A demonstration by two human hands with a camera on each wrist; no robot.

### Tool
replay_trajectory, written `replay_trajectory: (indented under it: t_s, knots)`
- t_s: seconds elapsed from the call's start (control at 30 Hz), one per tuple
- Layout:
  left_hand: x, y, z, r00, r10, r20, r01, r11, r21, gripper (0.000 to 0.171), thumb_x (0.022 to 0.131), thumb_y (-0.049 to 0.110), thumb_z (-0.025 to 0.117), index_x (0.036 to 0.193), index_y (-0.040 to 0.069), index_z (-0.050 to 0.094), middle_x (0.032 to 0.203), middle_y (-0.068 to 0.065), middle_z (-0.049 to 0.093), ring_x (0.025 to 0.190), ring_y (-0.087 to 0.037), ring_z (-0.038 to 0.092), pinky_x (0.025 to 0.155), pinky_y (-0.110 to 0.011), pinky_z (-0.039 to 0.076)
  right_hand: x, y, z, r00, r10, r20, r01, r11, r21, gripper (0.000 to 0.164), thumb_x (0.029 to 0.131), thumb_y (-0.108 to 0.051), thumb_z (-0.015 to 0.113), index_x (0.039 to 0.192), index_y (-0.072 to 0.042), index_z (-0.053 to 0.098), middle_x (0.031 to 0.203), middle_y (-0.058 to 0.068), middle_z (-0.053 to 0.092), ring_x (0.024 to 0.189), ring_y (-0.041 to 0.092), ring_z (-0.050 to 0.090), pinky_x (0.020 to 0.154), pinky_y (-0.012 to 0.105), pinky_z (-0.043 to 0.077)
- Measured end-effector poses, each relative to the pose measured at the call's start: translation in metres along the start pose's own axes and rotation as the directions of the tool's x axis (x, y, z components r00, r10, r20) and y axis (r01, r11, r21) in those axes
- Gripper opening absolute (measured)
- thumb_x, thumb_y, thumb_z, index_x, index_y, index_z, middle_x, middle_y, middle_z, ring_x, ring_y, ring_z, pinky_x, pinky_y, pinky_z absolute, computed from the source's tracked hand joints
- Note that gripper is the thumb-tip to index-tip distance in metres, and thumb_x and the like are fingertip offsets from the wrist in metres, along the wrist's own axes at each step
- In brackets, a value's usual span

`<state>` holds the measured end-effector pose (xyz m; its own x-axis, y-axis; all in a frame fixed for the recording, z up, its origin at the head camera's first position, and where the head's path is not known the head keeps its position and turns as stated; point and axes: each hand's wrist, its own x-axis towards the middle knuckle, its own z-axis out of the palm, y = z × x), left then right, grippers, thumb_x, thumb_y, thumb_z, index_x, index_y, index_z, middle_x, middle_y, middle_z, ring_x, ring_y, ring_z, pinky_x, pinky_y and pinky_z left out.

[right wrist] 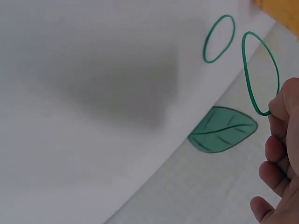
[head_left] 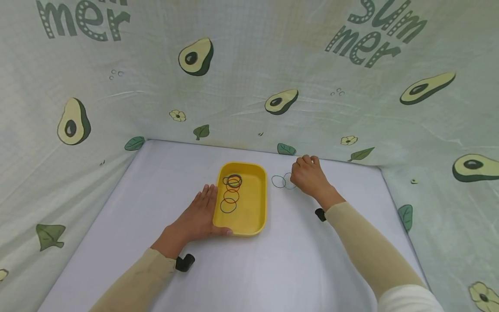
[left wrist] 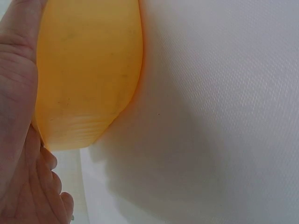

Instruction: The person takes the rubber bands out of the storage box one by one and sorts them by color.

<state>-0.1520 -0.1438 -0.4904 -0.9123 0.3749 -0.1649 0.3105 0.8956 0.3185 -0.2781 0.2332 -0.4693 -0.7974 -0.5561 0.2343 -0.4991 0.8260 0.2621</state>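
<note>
My left hand (head_left: 196, 216) rests against the left side of a yellow tray (head_left: 253, 203), fingers straight along its wall and thumb at the near rim. Several rubber bands lie in the tray's left half: a red band (head_left: 238, 197), a dark blue band (head_left: 221, 206) nearest me, and an overlapping cluster farther back. To the right of the tray, my right hand (head_left: 308, 177) pinches a green rubber band (right wrist: 247, 84) between thumb and forefinger, raised off the table. Another green rubber band (right wrist: 205, 51) lies flat on the table close by.
A white-covered table (head_left: 288, 264) carries the tray. Behind it and at the sides hangs a pale cloth (head_left: 234, 86) printed with avocados, leaves and lettering. A printed leaf (right wrist: 224, 129) shows past the table edge near my right hand. Dark wrist cameras (head_left: 185, 262) sit on both wrists.
</note>
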Motion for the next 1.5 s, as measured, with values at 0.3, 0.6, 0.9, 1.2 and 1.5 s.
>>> replay_trajectory:
  t_s: [0.3,0.6,0.9,1.2,1.5]
  knots:
    - [-0.002,-0.004,0.003,1.000,-0.006,-0.011,0.006,1.000,-0.016,0.147,0.076,0.086,0.070,0.165,-0.009,0.003,0.175,-0.028,0.006,0.164,-0.042,0.002,0.133,-0.056,0.013,-0.007,0.007,0.033,0.994,0.052,0.101,-0.054,0.998,0.024,0.021,0.097,-0.013,0.068,0.083,0.000,0.060,0.087,0.013,0.057,0.100,0.038,0.053,0.099,0.061,0.044]
    - [-0.003,-0.004,0.002,1.000,-0.003,-0.005,0.003,1.000,-0.021,0.146,0.077,0.084,0.072,0.165,-0.010,0.002,0.175,-0.028,0.005,0.164,-0.041,0.001,0.133,-0.056,0.012,-0.009,0.011,0.047,0.982,0.129,0.136,-0.131,0.991,0.009,0.014,0.099,-0.009,0.063,0.091,0.003,0.063,0.093,0.014,0.056,0.106,0.038,0.050,0.100,0.061,0.042]
    - [-0.003,-0.005,0.004,1.000,-0.004,-0.003,0.004,1.000,-0.011,0.146,0.077,0.085,0.071,0.165,-0.009,0.003,0.175,-0.028,0.005,0.164,-0.041,0.001,0.133,-0.055,0.013,-0.008,0.006,0.048,0.982,0.172,0.079,-0.175,0.984,0.030,0.016,0.104,-0.012,0.059,0.104,0.003,0.063,0.103,0.018,0.058,0.110,0.040,0.049,0.101,0.061,0.042]
    - [-0.008,-0.007,0.003,1.000,0.004,-0.029,-0.006,0.999,-0.053,0.145,0.078,0.083,0.072,0.165,-0.010,0.004,0.174,-0.030,0.006,0.163,-0.044,0.002,0.132,-0.058,0.015,0.005,-0.016,0.038,0.991,0.112,-0.075,-0.111,0.994,0.020,0.026,0.103,-0.021,0.067,0.117,0.001,0.063,0.118,0.018,0.060,0.115,0.039,0.052,0.104,0.057,0.043]
    - [0.000,-0.003,0.004,1.000,0.015,-0.023,-0.016,0.999,-0.051,0.147,0.076,0.086,0.070,0.166,-0.008,0.002,0.175,-0.027,0.004,0.164,-0.041,0.000,0.133,-0.055,0.014,0.020,-0.026,0.019,0.991,0.097,-0.088,-0.094,0.995,0.033,0.038,0.104,-0.027,0.066,0.130,0.000,0.062,0.132,0.017,0.058,0.125,0.038,0.049,0.112,0.055,0.040]
